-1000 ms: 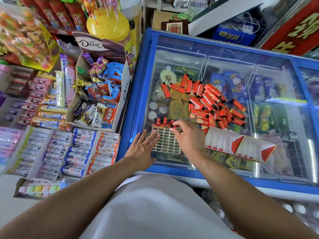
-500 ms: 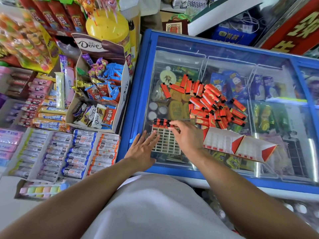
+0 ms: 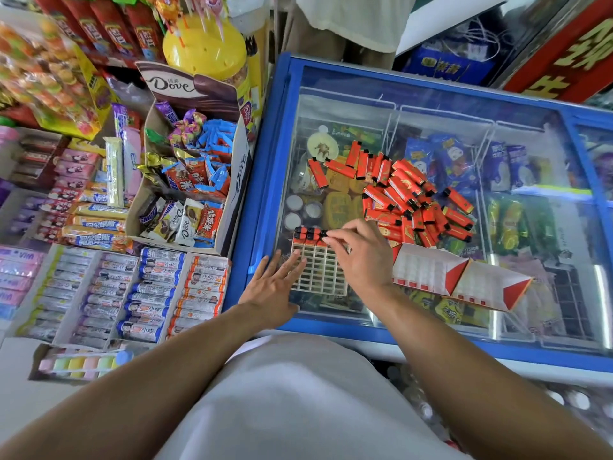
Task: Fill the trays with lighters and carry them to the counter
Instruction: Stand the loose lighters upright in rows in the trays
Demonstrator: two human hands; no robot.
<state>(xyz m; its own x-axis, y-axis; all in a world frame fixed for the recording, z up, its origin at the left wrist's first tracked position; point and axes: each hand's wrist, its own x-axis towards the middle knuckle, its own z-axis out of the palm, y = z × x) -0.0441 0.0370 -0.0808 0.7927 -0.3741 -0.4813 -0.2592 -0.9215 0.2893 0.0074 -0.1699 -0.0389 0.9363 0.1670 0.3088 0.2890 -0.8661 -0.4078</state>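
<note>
Pinching a lighter point(image 3: 326, 240) at the tray's point(image 3: 318, 277) far row, the right hand point(image 3: 361, 257) works beside the flat, open left hand point(image 3: 275, 287).

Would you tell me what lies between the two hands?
In the head view, the white grid tray, mostly empty, lies between the left hand and right hand.

The tray point(image 3: 318, 272) is lying on the freezer lid point(image 3: 431, 127) right before me. Behind the tray to its right, loose lighters point(image 3: 404, 190) are piling; the folded carton point(image 3: 457, 277) is sitting right of it, the chocolate box point(image 3: 189, 180) left.
</note>
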